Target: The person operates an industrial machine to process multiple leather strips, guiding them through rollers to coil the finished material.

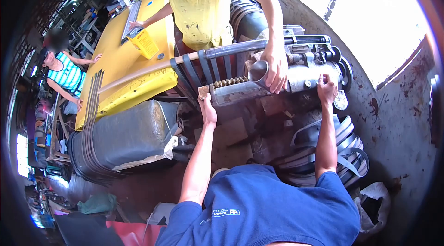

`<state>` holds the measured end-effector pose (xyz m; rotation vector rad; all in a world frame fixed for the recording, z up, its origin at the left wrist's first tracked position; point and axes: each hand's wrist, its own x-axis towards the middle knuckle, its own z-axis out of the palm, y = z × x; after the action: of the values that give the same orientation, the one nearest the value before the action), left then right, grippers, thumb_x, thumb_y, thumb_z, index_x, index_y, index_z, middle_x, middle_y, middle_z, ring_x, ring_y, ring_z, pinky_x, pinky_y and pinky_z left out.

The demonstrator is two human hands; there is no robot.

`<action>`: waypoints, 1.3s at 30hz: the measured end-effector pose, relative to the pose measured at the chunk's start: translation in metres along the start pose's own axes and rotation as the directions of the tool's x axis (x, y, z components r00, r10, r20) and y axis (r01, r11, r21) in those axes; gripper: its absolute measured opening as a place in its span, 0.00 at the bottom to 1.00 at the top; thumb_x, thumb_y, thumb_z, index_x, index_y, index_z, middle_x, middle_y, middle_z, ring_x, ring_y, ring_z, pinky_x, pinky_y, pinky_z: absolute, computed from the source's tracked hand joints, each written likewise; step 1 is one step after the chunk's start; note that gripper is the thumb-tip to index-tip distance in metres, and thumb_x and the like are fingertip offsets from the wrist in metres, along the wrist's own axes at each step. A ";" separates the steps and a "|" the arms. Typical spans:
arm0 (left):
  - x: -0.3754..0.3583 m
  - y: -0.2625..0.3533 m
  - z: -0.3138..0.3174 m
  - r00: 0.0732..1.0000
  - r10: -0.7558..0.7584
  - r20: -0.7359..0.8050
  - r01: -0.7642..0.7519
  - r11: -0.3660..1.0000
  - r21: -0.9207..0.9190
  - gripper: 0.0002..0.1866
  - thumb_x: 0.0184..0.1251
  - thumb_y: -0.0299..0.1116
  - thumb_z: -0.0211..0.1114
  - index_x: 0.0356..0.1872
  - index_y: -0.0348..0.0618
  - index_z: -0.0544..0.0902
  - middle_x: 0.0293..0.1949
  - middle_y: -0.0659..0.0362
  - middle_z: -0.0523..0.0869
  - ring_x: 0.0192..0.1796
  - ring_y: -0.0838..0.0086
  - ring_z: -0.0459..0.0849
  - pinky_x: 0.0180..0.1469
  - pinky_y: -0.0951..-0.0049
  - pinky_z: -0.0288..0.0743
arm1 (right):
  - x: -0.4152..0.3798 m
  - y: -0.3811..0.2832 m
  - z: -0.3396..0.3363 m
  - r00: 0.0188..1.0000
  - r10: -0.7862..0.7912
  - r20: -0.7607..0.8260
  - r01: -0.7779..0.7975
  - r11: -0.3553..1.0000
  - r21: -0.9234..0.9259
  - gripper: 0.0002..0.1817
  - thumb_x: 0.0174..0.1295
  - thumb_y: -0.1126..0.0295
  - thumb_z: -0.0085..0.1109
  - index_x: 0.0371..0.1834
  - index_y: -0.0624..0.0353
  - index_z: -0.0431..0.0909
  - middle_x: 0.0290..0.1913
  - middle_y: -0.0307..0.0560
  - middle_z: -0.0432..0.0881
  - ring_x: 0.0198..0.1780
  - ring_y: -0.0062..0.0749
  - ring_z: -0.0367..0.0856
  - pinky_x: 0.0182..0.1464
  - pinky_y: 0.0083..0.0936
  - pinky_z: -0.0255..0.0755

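My left hand (208,111) is raised to the near end of a long metal machine (314,76). Its fingers close on a small brownish block (203,92) at the end of a flat metal trough (233,93). Behind the trough runs a row of brass-coloured ridged parts (231,82). My right hand (327,89) is at the machine's round housing, fingers curled together near its right end; what they pinch, if anything, is too small to make out. A co-worker's hand (276,72) rests over a dark round part (259,71) between my hands.
The co-worker in yellow (200,10) stands across the machine, beside a yellow-covered table (157,49) with a yellow tin (144,43). Dark straps (189,68) hang over a long bar (138,72). Strap coils (344,149) lie below my right arm. Another person (67,72) stands left.
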<state>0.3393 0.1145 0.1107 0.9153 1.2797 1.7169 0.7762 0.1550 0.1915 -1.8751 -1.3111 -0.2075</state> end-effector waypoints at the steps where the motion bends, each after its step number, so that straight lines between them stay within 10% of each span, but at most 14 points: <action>1: 0.002 -0.002 0.000 1.000 0.004 0.002 -0.004 1.000 -0.001 0.31 0.73 0.49 0.51 0.67 0.34 0.64 0.62 0.51 0.71 0.65 0.68 0.68 0.69 0.70 0.56 | 0.000 0.000 0.000 1.000 0.000 -0.001 0.000 1.000 -0.006 0.11 0.63 0.59 0.59 0.38 0.54 0.83 0.33 0.47 0.83 0.40 0.43 0.81 0.44 0.40 0.73; 39: 0.004 -0.008 -0.002 0.993 -0.110 -0.040 0.114 0.984 0.133 0.36 0.71 0.55 0.50 0.69 0.37 0.63 0.65 0.49 0.71 0.67 0.64 0.68 0.70 0.67 0.55 | 0.001 -0.004 -0.002 0.999 0.044 -0.002 -0.044 0.998 -0.033 0.13 0.63 0.56 0.58 0.36 0.53 0.83 0.32 0.47 0.81 0.40 0.44 0.80 0.45 0.40 0.72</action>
<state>0.3374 0.1193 0.1030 0.8782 1.4558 1.5787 0.7736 0.1547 0.1957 -1.9293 -1.2715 -0.2088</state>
